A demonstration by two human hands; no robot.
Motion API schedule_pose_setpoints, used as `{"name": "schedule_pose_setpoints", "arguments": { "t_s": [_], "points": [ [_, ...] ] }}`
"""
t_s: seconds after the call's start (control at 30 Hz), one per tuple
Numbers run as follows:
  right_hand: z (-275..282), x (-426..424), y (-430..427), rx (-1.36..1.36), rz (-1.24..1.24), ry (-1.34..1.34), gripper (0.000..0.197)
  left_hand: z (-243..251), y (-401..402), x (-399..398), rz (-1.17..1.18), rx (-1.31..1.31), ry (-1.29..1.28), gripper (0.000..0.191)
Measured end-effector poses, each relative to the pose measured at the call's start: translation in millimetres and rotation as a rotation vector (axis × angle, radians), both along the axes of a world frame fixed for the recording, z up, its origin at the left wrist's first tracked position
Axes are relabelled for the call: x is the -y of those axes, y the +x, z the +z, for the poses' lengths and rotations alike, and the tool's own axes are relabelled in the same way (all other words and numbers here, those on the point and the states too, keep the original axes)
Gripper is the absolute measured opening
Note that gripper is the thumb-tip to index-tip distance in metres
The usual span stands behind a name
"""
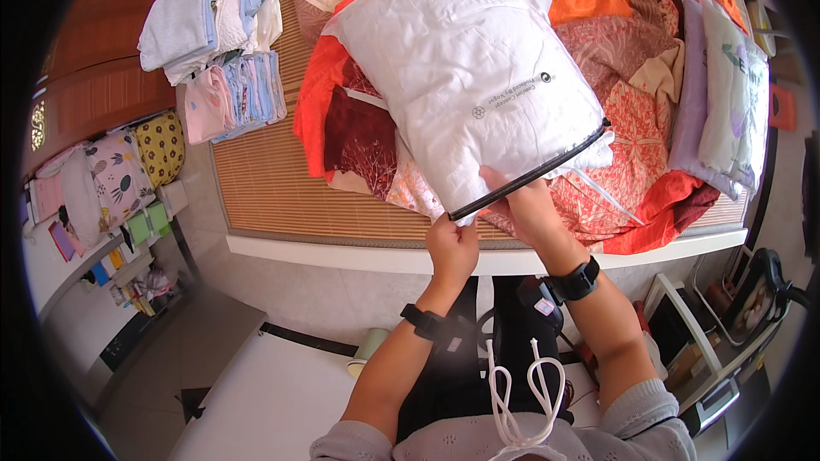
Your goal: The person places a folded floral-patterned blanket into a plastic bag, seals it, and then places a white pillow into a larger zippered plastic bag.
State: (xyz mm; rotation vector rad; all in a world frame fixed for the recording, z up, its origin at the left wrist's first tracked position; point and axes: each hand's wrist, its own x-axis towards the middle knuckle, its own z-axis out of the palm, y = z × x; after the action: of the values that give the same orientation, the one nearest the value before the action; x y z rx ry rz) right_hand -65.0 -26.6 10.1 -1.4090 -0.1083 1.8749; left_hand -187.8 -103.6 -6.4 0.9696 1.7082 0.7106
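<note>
A clear plastic zip bag (512, 134) packed with white fabric (442, 32) lies before me, its black-zippered edge (528, 174) towards me. My left hand (453, 244) pinches the near left corner of that edge. Past the zipper, my right hand (532, 208) reaches under the upper edge of the bag; its fingers show faintly through the plastic, and their grip is partly hidden. Some white fabric pokes out at the right end of the zipper, and a narrow white strip (608, 195) trails there. The bag bears printed writing.
Red and orange patterned bedding (634, 134) spreads beneath the bag on a bamboo mat (256, 186). Folded clothes (186, 25) are stacked at the left. Packed bags (730, 89) lie at the right. The white bed edge (384, 259) runs before my legs.
</note>
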Motion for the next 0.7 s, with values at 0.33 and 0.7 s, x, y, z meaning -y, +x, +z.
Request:
{"name": "schedule_pose_setpoints", "arguments": {
  "t_s": [0.33, 0.7],
  "points": [
    [-20.1, 3.1, 10.7, -0.044, 0.134, 0.071, 0.02, -13.6, 11.3, 6.4, 0.17, 0.15, -0.078, 0.024],
    [-71.6, 10.4, 2.5, 0.22, 0.043, 0.308, 0.055, -27.0, 12.1, 0.4, 0.048, -0.001, -0.133, 0.023]
  ]
}}
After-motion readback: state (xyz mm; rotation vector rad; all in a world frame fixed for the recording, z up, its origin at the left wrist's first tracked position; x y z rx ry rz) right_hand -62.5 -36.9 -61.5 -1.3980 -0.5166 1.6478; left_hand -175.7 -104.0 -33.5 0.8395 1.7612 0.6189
